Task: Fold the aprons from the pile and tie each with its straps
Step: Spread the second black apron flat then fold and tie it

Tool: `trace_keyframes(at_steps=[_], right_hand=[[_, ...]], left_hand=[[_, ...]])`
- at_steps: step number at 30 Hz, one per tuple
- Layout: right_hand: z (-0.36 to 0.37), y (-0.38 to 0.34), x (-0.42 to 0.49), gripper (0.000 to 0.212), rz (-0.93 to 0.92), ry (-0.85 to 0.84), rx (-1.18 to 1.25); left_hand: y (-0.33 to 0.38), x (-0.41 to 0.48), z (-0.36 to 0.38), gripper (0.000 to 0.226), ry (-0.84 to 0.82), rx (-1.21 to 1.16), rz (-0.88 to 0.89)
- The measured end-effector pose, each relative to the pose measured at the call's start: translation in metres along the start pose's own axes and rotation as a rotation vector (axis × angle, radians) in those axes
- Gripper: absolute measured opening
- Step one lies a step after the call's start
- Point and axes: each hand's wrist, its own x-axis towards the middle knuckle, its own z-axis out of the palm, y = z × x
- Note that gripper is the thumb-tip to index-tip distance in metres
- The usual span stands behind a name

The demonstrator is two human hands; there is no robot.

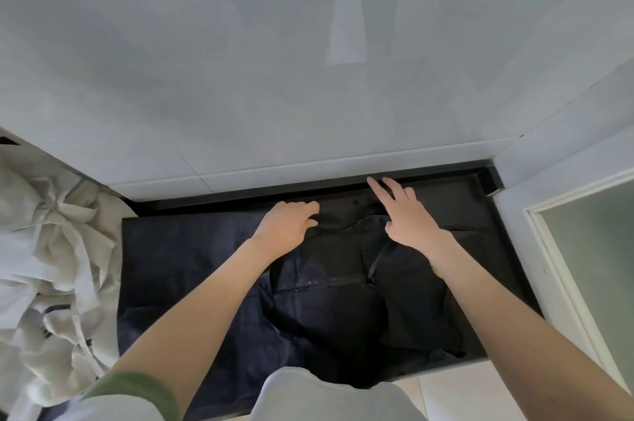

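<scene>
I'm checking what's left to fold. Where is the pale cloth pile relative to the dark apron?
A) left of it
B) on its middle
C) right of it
A: the pale cloth pile lies crumpled beside the left edge of the dark apron.

One left hand (286, 226), one right hand (404, 214), one dark apron (206, 266), perhaps several pale aprons (51, 249) piled

We're facing a glossy pale-grey wall (240, 60) behind the black counter (475, 196); off its right edge, perhaps a frosted-glass door (590, 249).
</scene>
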Motion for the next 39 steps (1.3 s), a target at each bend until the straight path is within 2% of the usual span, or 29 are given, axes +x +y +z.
trace_keyframes(at_steps=[2, 4, 5, 7, 10, 12, 14, 18, 23, 26, 28, 30, 34, 39], right_hand=[[-0.005, 0.005, 0.0, 0.09, 0.012, -0.07, -0.04], [-0.009, 0.011, 0.0, 0.066, 0.039, -0.099, -0.154], [-0.01, 0.013, -0.001, 0.051, 0.057, -0.069, -0.195], [-0.013, 0.016, -0.006, 0.032, 0.092, 0.106, -0.179], [-0.019, 0.015, -0.019, 0.017, 0.126, 0.407, -0.139], [-0.021, 0.015, -0.027, 0.013, 0.137, 0.519, -0.188], [-0.019, 0.017, -0.038, 0.017, 0.122, 0.555, -0.242], [-0.008, 0.024, -0.062, 0.027, 0.043, 0.516, -0.339], [0.01, 0.025, -0.09, 0.054, 0.088, 0.34, -0.366], [0.018, 0.025, -0.106, 0.061, 0.137, 0.166, -0.37], [0.025, 0.027, -0.116, 0.065, 0.143, 0.044, -0.376], [0.033, 0.03, -0.127, 0.072, 0.158, -0.016, -0.375], [0.048, 0.035, -0.143, 0.085, 0.15, -0.011, -0.344], [0.062, 0.042, -0.155, 0.085, 0.108, -0.044, -0.301]], left_hand=[[0.004, -0.002, -0.005, 0.016, 0.092, -0.024, 0.139], [0.005, -0.002, -0.003, 0.006, 0.22, 0.005, 0.25], [0.007, -0.002, -0.003, 0.012, 0.27, 0.02, 0.265], [0.01, 0.0, -0.004, 0.018, 0.35, 0.057, 0.242], [0.015, 0.003, -0.01, 0.014, 0.488, 0.092, 0.195], [0.016, 0.002, -0.015, 0.006, 0.546, 0.12, 0.198], [0.019, -0.001, -0.017, 0.013, 0.558, 0.143, 0.218], [0.031, -0.013, -0.017, 0.012, 0.395, 0.126, 0.209], [0.061, -0.028, -0.025, 0.031, -0.06, 0.239, -0.012], [0.073, -0.036, -0.021, 0.055, -0.34, 0.327, -0.058], [0.079, -0.043, -0.02, 0.068, -0.544, 0.299, -0.078], [0.087, -0.051, -0.02, 0.065, -0.668, 0.199, -0.081], [0.097, -0.059, -0.013, 0.051, -0.775, 0.112, -0.033], [0.104, -0.061, -0.004, 0.032, -0.856, 0.07, 0.001]])
